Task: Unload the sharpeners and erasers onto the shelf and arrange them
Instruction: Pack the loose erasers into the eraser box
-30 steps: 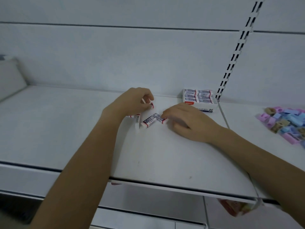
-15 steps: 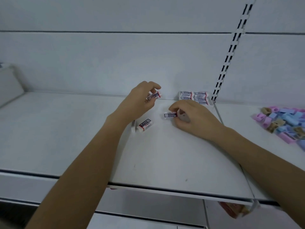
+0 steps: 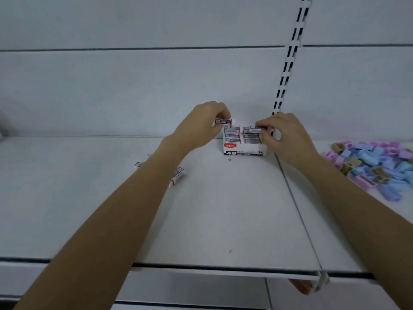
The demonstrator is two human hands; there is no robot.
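- Both hands have left mid-shelf since half a second ago. The left hand (image 3: pixel 201 126) has carried its eraser (image 3: pixel 223 122) up and back to the eraser box (image 3: pixel 244 151). The right hand (image 3: pixel 286 137) has brought a second eraser (image 3: pixel 257 128) to the same box.
- Shelf (image 3: pixel 223 220): white flat board with a dark front edge. A seam runs front to back, just right of the box.
- Back panel (image 3: pixel 134 86): white, one horizontal joint line.
- Slotted upright (image 3: pixel 288 63): runs down the panel; its lower end is hidden behind the right hand.
- Sharpeners (image 3: pixel 375 166): loose heap in pink, purple, blue and tan. It lies on the right shelf section, well apart from the box.
- Left hand: fingers curled, thumb and fingertips pinching the eraser level, just above the box's rear left corner. Contact with the box cannot be told.
- Right hand: fingers pinch the second eraser by its right end, over the box's right column.
- Eraser box: open-topped, white, marked "4B" and "24", red label on the front. It stands near the back panel and holds two columns of sleeved erasers.
- Loose eraser (image 3: pixel 177 175): lies on the shelf, partly hidden by the left forearm.
- Further eraser (image 3: pixel 138 164): shows at the forearm's other side, mostly hidden.
- Reddish item (image 3: pixel 301 286): below the shelf's front edge, too blurred to identify.
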